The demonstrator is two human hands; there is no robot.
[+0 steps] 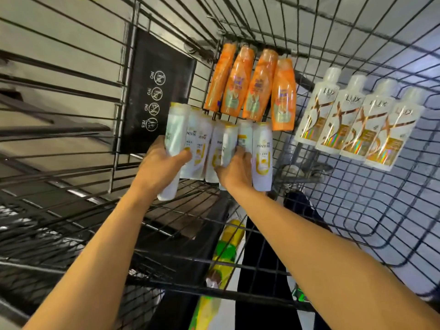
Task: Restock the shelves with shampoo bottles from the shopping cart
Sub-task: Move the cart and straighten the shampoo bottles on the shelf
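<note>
Inside the wire shopping cart (pixel 357 210) lies a row of several white Pantene shampoo bottles (pixel 262 151) with yellow caps. My left hand (pixel 164 160) is shut on the leftmost white bottle (pixel 175 136), which sits tilted and a little apart from the row. My right hand (pixel 235 170) is wrapped around another white bottle (pixel 229 144) in the middle of the row. Behind them lie several orange shampoo bottles (pixel 252 84). To the right lie several white and gold Lux bottles (pixel 357 120).
A black safety placard (pixel 152 91) hangs on the cart's folded child seat at the left. The cart's wire walls rise on all sides. Below the basket floor I see yellow-green packaging (pixel 228 248) and a foot.
</note>
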